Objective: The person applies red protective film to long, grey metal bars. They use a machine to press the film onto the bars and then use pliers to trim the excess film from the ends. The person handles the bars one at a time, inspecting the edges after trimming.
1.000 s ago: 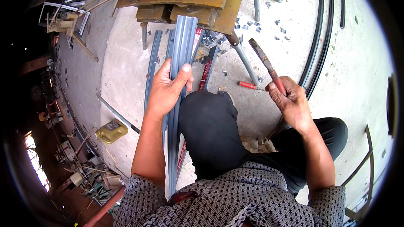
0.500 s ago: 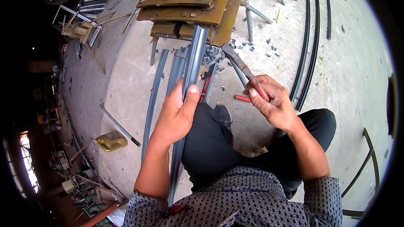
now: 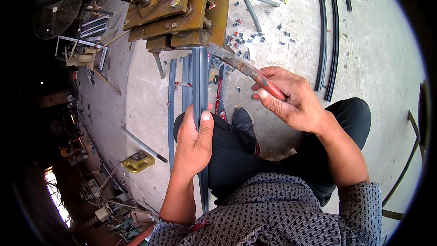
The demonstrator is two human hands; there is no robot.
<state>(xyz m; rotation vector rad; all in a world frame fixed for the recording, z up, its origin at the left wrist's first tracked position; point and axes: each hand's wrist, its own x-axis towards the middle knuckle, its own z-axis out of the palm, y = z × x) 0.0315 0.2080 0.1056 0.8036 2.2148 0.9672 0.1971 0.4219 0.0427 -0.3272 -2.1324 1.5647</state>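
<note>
My left hand (image 3: 195, 141) is closed around a long grey metal profile (image 3: 199, 79), thumb along its near face. The strip runs from my lap up to the front edge of a brown steel press-like machine (image 3: 177, 4); whether its far end touches is hard to tell. In my right hand (image 3: 293, 102) are red-handled pliers (image 3: 239, 66), fingers wrapped round the handles. Their dark, worn jaws point up and left to the machine's lower right corner, just right of the profile's end. My palm partly hides the handles.
More grey profiles (image 3: 172, 109) lie on the floor left of my knee. Small dark offcuts (image 3: 248, 38) are scattered beyond the pliers. Long black strips (image 3: 334, 27) lie at right. A gold jug (image 3: 138, 161) and a metal rod (image 3: 143, 143) are at left, a fan (image 3: 57, 16) far left.
The machine has shifted left and a little up in view as the head turned. The profile stands straighter, its end lower, and the pliers lie at a flatter slant nearer to it.
</note>
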